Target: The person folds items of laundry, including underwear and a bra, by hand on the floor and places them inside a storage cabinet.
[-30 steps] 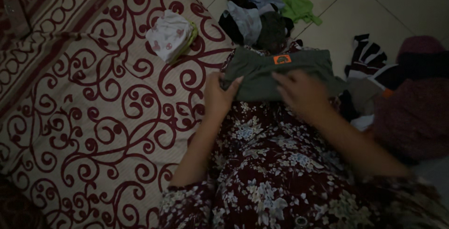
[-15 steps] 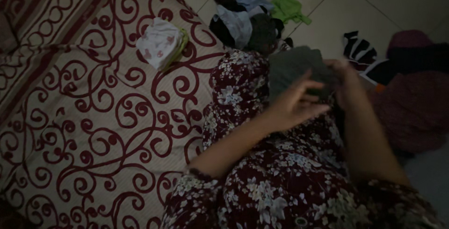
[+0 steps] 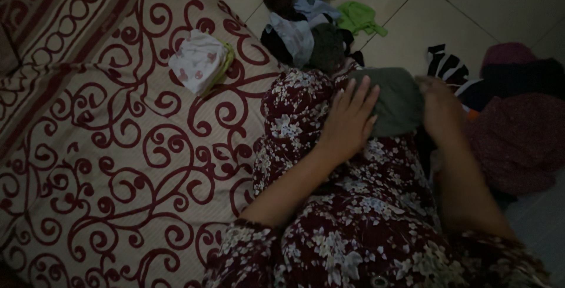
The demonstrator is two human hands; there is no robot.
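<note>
Now left fingers (image 3: 359, 97) spread flat, pressing grey garment (image 3: 397, 102)

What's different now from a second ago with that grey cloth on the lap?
The grey cloth was spread wide with an orange patch showing; now it is folded smaller, patch hidden. The left hand moved right from its left edge and lies flat on it; the right hand moved to its right edge. The white bundle and clothes pile stayed put.

Home: patterned mattress (image 3: 118, 147), tiled floor (image 3: 471, 11), loose laundry pile (image 3: 306, 23).
</note>
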